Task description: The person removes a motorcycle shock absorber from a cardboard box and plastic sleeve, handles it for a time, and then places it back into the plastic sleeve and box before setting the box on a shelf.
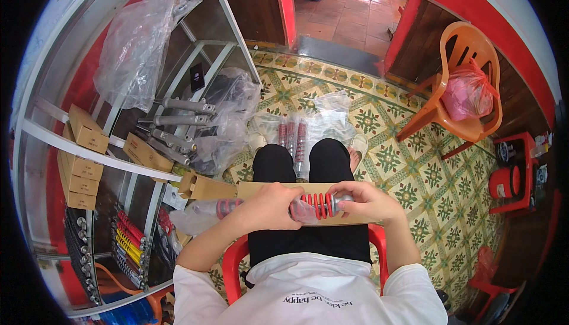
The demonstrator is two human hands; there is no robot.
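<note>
A shock absorber with a red coil spring point(321, 206) lies sideways above my lap, partly inside a clear plastic sleeve point(195, 215) that trails to the left. My left hand point(279, 205) grips the sleeved part around the middle. The fingers of my right hand point(366, 201) close around the metal end on the right. Beneath both hands, a flat piece of cardboard point(266, 187) rests across my thighs. On the floor past my knees, several more red-spring shock absorbers point(300, 140) lie on clear plastic film point(331, 107).
At left, a metal-framed shelf point(102, 158) holds cardboard boxes point(86, 134), grey metal fork tubes point(182, 120), plastic bags and coloured shock absorbers point(129, 245). An orange plastic chair point(466, 120) bearing a pink bag point(469, 94) stands at right, near a red small table point(529, 169).
</note>
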